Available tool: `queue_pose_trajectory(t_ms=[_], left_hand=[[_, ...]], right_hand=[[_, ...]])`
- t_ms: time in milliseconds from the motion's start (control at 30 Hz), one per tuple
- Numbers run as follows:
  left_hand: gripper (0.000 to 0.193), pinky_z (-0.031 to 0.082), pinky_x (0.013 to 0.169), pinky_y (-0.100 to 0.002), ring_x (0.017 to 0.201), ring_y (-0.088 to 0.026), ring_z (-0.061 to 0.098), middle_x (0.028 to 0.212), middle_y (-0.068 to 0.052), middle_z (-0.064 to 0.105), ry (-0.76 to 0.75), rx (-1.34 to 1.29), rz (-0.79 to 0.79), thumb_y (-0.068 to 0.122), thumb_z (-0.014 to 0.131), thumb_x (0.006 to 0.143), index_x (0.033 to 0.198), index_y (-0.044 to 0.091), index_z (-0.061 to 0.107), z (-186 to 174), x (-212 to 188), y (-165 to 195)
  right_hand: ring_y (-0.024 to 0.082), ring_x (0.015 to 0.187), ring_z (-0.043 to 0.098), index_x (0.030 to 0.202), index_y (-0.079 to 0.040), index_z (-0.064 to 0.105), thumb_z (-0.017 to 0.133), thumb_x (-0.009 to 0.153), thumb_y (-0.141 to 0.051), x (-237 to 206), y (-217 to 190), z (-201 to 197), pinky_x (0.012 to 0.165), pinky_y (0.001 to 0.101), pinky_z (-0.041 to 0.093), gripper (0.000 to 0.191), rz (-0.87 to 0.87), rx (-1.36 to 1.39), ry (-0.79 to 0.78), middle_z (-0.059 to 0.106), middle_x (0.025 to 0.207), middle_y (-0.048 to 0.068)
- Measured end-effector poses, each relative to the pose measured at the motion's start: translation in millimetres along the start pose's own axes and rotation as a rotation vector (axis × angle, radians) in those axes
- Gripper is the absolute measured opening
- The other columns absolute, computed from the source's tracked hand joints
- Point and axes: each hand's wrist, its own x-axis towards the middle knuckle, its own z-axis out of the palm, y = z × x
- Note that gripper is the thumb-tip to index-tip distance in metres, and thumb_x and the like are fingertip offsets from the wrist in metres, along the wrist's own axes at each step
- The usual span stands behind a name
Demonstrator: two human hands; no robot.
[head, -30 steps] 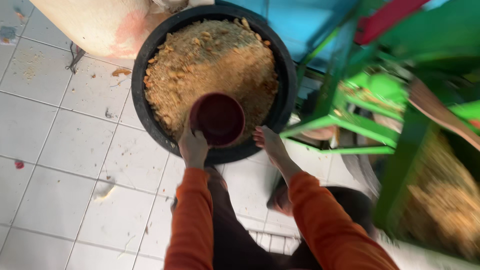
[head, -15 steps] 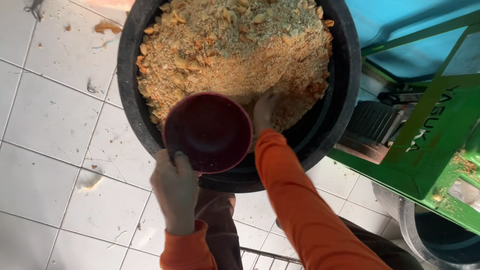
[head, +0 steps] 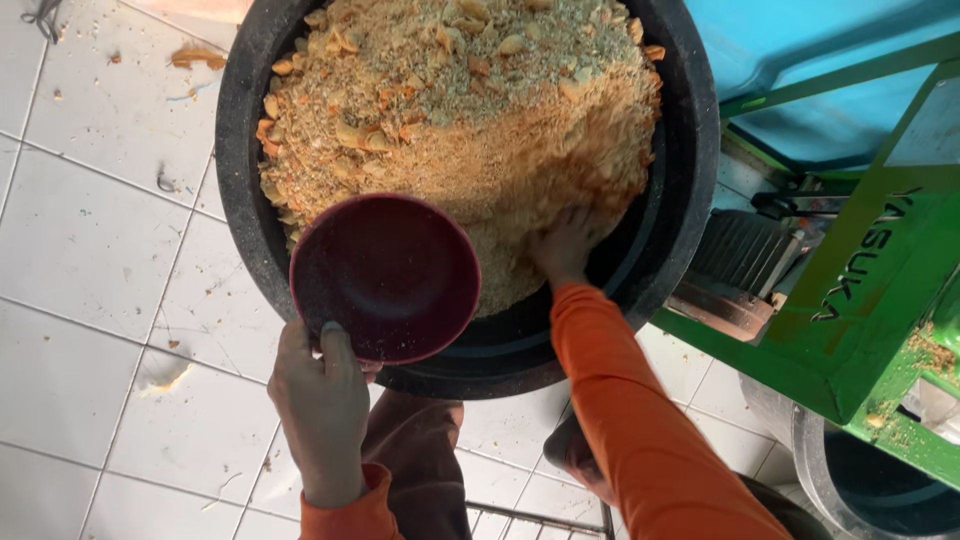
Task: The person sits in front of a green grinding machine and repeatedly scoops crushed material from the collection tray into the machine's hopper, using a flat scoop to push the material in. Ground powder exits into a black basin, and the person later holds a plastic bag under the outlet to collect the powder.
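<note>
Left hand [head: 318,405] at 7 o'clock of the frame, fingers wrapped over the near rim of a dark red bowl [head: 385,277], thumb on the inside edge; firm grip. The bowl is empty, tilted with its mouth toward the camera, its far edge against the crumb pile.

The bowl sits over the 7 o'clock sector of a large black tub [head: 690,150], which fills the upper middle of the frame. The tub holds a heap of tan crumbs and broken chips [head: 470,110], piled highest toward 12 o'clock.

Right hand [head: 565,240] is just at 3 o'clock of the bowl, fingers spread and pressed into the crumbs, tips partly buried; holds nothing I can see. Orange sleeve [head: 640,420] runs down to 5 o'clock.

Green metal frame [head: 850,330] at 3 to 4 o'clock of the tub. White tiled floor [head: 90,250] at 9 o'clock, with scattered bits.
</note>
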Motion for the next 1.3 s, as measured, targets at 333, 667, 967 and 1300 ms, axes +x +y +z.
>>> queue_pose_trajectory(t_ms=[333, 667, 967, 1300], left_hand=[[0.020, 0.054, 0.064, -0.047, 0.068, -0.037, 0.071, 0.076, -0.021, 0.070, -0.003, 0.269, 0.100, 0.014, 0.052, 0.100, 0.093, -0.002, 0.063, 6.9, -5.8, -15.4], [0.027, 0.053, 0.091, -0.055, 0.102, -0.045, 0.069, 0.104, -0.026, 0.072, -0.269, 0.578, 0.107, 0.024, 0.052, 0.100, 0.109, 0.002, 0.063, 62.1, -12.1, -56.4], [0.057, 0.050, 0.097, -0.055, 0.115, -0.034, 0.067, 0.130, -0.017, 0.065, -0.256, 0.625, -0.007, 0.037, 0.051, 0.100, 0.149, 0.010, 0.042, 40.7, -6.3, -31.0], [0.058, 0.056, 0.083, -0.047, 0.102, -0.034, 0.072, 0.122, -0.018, 0.071, -0.088, 0.439, 0.165, 0.036, 0.057, 0.099, 0.147, 0.005, 0.049, -1.5, 3.2, -24.9]], right_hand=[[0.035, 0.132, 0.061, 0.155, -0.011, 0.049, 0.041, 0.091, -0.076, -55.7, -47.1, -2.6, 0.107, 0.0445, 0.050, 0.092, 0.022, 0.499, -0.714, 0.059, 0.150, 0.018], [0.032, 0.138, 0.051, 0.157, -0.012, 0.037, 0.085, 0.077, -0.044, -150.1, 7.1, -75.3, 0.114, 0.0509, 0.045, 0.099, -0.322, 1.780, -0.912, 0.051, 0.151, 0.015], [0.051, 0.128, 0.036, 0.157, -0.015, 0.034, 0.083, 0.082, -0.036, -88.1, 40.0, -98.5, 0.106, 0.0668, 0.034, 0.092, -0.411, -0.200, 0.651, 0.028, 0.144, 0.030], [0.057, 0.137, 0.024, 0.169, -0.022, 0.017, 0.076, 0.090, -0.008, -59.9, -9.0, -46.9, 0.106, 0.0690, 0.031, 0.100, -0.184, -0.437, 0.336, 0.010, 0.155, 0.036]])
